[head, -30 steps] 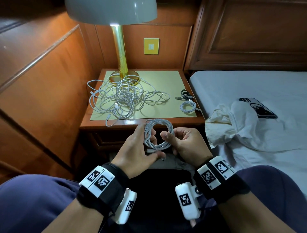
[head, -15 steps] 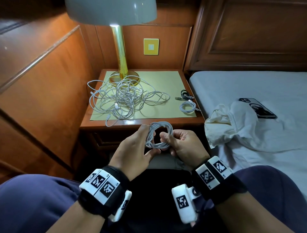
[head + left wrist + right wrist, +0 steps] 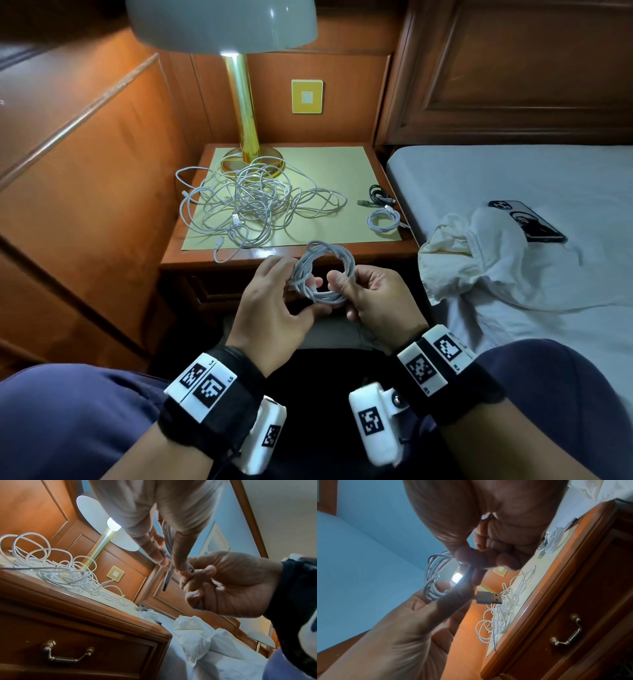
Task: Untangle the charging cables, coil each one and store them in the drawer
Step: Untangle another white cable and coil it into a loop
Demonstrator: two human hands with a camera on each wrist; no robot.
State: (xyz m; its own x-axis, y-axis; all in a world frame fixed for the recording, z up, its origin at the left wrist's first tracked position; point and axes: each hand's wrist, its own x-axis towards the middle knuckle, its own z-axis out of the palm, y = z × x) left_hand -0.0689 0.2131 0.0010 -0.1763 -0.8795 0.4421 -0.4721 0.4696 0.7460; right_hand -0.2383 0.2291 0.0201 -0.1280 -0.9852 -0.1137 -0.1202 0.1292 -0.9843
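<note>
Both hands hold a coiled white cable (image 3: pixel 322 272) in front of the nightstand (image 3: pixel 342 251), above the person's lap. The left hand (image 3: pixel 274 308) pinches its left side; the right hand (image 3: pixel 373 298) grips the right side, its fingers hiding part of the loop. The USB plug (image 3: pixel 488 597) shows only from the right wrist. Compared with half a second ago, the coil looks rounder and wider. The tangled cables (image 3: pixel 253 202) lie unchanged by the lamp (image 3: pixel 245 113); the drawer (image 3: pixel 77 646) is closed.
</note>
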